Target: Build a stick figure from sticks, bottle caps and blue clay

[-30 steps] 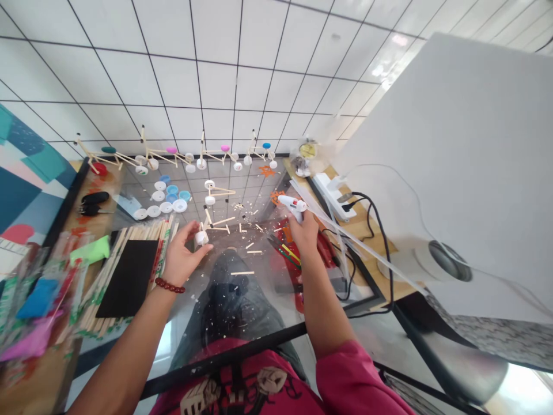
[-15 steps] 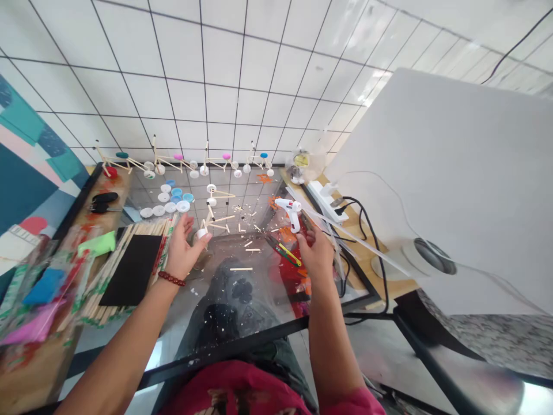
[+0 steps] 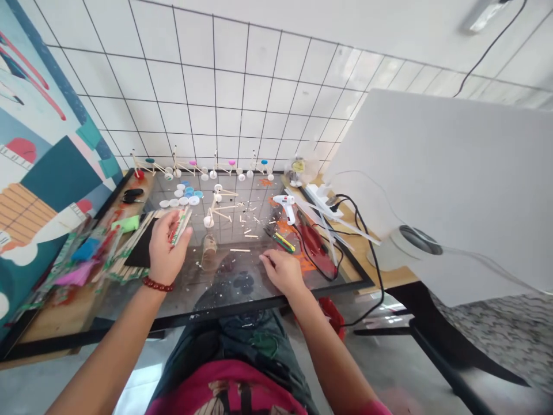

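My left hand (image 3: pixel 167 246), with a beaded bracelet on the wrist, hovers at the packs of wooden sticks (image 3: pixel 182 223); its thumb stands apart from its curled fingers, and no held object shows. Low over the glass table, my right hand (image 3: pixel 283 271) has its fingers curled in, with nothing visible in them. Just beyond it lies a yellow-and-green hand tool (image 3: pixel 285 242). A white glue gun (image 3: pixel 286 207) stands farther back, its black cord running right. Between the hands and the wall sits a stick frame with white bottle caps (image 3: pixel 209 221).
Several finished stick-and-cap models (image 3: pixel 194 167) line the wall. White and blue caps (image 3: pixel 193 200) lie at back left. A black sheet (image 3: pixel 141 248) rests on the sticks. Stick scraps (image 3: pixel 240 250) litter the glass. A power strip (image 3: pixel 323 199) and white glue sticks (image 3: pixel 330 230) are at right.
My right hand has left the glue gun and come down toward the near middle of the table. My left hand has moved from the stick frame to the stick packs. The head view has shifted.
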`<action>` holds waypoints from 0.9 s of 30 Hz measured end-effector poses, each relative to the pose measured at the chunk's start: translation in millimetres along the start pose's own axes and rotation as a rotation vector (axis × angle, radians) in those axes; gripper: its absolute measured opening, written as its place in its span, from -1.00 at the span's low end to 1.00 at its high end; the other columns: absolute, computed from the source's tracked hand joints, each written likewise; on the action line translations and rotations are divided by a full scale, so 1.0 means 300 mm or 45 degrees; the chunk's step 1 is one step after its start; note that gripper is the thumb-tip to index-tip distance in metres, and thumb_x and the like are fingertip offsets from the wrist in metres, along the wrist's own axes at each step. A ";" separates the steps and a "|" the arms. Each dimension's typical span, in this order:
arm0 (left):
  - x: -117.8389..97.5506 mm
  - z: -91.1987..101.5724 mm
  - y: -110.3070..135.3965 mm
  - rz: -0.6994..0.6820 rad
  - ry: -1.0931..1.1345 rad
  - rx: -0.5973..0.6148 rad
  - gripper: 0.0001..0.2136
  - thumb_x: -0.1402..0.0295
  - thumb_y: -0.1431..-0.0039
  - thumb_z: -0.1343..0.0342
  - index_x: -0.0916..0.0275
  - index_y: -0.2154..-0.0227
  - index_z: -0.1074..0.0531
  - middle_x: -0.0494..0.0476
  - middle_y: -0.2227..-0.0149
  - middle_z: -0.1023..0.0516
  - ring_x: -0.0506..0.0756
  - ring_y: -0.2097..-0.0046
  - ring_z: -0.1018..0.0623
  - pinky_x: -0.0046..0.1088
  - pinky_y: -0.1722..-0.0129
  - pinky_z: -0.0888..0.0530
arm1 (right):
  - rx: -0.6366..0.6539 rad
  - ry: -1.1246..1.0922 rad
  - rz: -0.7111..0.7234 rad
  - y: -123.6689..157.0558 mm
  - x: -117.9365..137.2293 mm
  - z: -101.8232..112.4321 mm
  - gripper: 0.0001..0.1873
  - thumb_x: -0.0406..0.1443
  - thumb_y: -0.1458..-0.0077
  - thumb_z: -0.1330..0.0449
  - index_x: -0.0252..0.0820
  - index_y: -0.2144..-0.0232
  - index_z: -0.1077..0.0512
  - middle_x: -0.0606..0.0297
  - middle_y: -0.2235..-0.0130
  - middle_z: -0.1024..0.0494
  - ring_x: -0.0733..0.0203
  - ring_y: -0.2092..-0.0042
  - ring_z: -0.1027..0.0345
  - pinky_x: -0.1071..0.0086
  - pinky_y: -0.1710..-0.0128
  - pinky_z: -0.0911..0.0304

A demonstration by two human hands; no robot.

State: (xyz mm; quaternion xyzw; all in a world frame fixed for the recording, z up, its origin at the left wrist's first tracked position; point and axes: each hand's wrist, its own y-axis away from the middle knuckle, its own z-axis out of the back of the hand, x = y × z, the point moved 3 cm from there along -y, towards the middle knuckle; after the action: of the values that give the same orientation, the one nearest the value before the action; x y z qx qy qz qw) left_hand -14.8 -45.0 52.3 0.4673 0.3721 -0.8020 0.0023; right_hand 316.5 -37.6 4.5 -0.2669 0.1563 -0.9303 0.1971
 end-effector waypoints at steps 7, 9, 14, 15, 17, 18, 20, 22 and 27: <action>-0.045 0.134 0.246 -0.016 -0.309 0.098 -0.49 0.10 -0.29 -0.28 0.17 -0.24 -0.48 0.34 -0.18 -0.62 0.36 -0.22 -0.62 0.03 -0.29 -0.57 | 0.064 0.199 -0.005 -0.028 0.030 -0.001 -0.72 -0.20 -0.44 -0.16 -0.07 0.28 -0.64 0.20 0.33 -0.74 0.07 0.25 -0.59 0.34 0.26 -0.18; -0.046 0.143 0.289 -0.067 -0.408 0.107 -0.52 0.11 -0.32 -0.23 0.20 -0.21 -0.49 0.37 -0.16 -0.63 0.37 -0.23 -0.62 0.04 -0.30 -0.55 | 0.065 0.214 -0.017 -0.025 0.039 0.009 -0.72 -0.23 -0.44 -0.17 -0.11 0.28 -0.64 0.18 0.31 -0.75 0.10 0.24 -0.58 0.35 0.27 -0.13; -0.022 0.144 0.322 -0.114 -0.568 0.023 -0.57 0.16 -0.36 -0.12 0.33 -0.15 -0.52 0.50 -0.13 -0.65 0.43 -0.20 -0.62 0.08 -0.28 -0.54 | 0.055 0.238 -0.030 -0.018 0.055 0.032 -0.71 -0.25 -0.45 -0.16 -0.19 0.27 -0.63 0.12 0.31 -0.73 0.12 0.24 -0.53 0.33 0.30 -0.03; -0.016 0.145 0.323 -0.097 -0.575 0.004 -0.57 0.17 -0.36 -0.12 0.34 -0.14 -0.52 0.52 -0.13 -0.65 0.43 -0.20 -0.63 0.09 -0.28 -0.54 | 0.055 0.244 -0.030 -0.017 0.058 0.035 -0.71 -0.25 -0.46 -0.16 -0.20 0.27 -0.63 0.12 0.31 -0.73 0.12 0.24 -0.53 0.33 0.30 -0.02; -0.007 0.146 0.323 -0.068 -0.579 -0.006 -0.58 0.19 -0.35 -0.12 0.35 -0.13 -0.53 0.54 -0.13 -0.65 0.44 -0.20 -0.63 0.10 -0.28 -0.54 | 0.058 0.254 -0.025 -0.014 0.066 0.039 -0.70 -0.26 -0.46 -0.16 -0.20 0.28 -0.62 0.12 0.30 -0.73 0.12 0.24 -0.53 0.32 0.31 -0.01; -0.005 0.146 0.324 -0.062 -0.580 0.000 -0.59 0.20 -0.35 -0.12 0.35 -0.13 -0.53 0.53 -0.13 -0.65 0.44 -0.20 -0.63 0.11 -0.28 -0.54 | 0.061 0.259 -0.021 -0.013 0.070 0.040 -0.71 -0.27 -0.46 -0.16 -0.20 0.29 -0.62 0.12 0.30 -0.73 0.12 0.24 -0.53 0.32 0.31 -0.01; -0.006 0.149 0.325 -0.068 -0.583 0.006 -0.62 0.25 -0.35 -0.12 0.32 -0.12 -0.55 0.50 -0.12 -0.66 0.42 -0.19 -0.63 0.09 -0.29 -0.54 | 0.067 0.274 -0.016 -0.012 0.078 0.037 -0.71 -0.27 -0.46 -0.17 -0.18 0.30 -0.62 0.14 0.30 -0.74 0.12 0.24 -0.54 0.32 0.31 -0.02; -0.008 0.156 0.327 -0.082 -0.590 -0.018 -0.65 0.30 -0.34 -0.09 0.30 -0.09 -0.57 0.45 -0.10 -0.68 0.39 -0.18 -0.65 0.05 -0.29 -0.54 | 0.074 0.291 -0.014 -0.014 0.086 0.032 -0.72 -0.27 -0.46 -0.18 -0.16 0.30 -0.62 0.15 0.29 -0.74 0.11 0.23 -0.55 0.32 0.30 -0.03; -0.008 0.168 0.331 -0.096 -0.628 -0.084 -0.66 0.35 -0.33 -0.07 0.34 -0.05 -0.62 0.45 -0.06 -0.71 0.36 -0.13 -0.67 -0.03 -0.25 -0.57 | 0.102 0.365 0.038 -0.022 0.110 0.020 -0.73 -0.28 -0.46 -0.18 -0.14 0.27 -0.64 0.11 0.27 -0.76 0.05 0.23 -0.58 0.30 0.30 -0.11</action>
State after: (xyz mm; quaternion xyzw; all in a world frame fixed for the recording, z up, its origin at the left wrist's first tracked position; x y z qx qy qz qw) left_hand -16.2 -147.8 9.5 0.2430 0.4034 -0.8787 0.0784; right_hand 292.4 -47.8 26.3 -0.1207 0.1495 -0.9613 0.1972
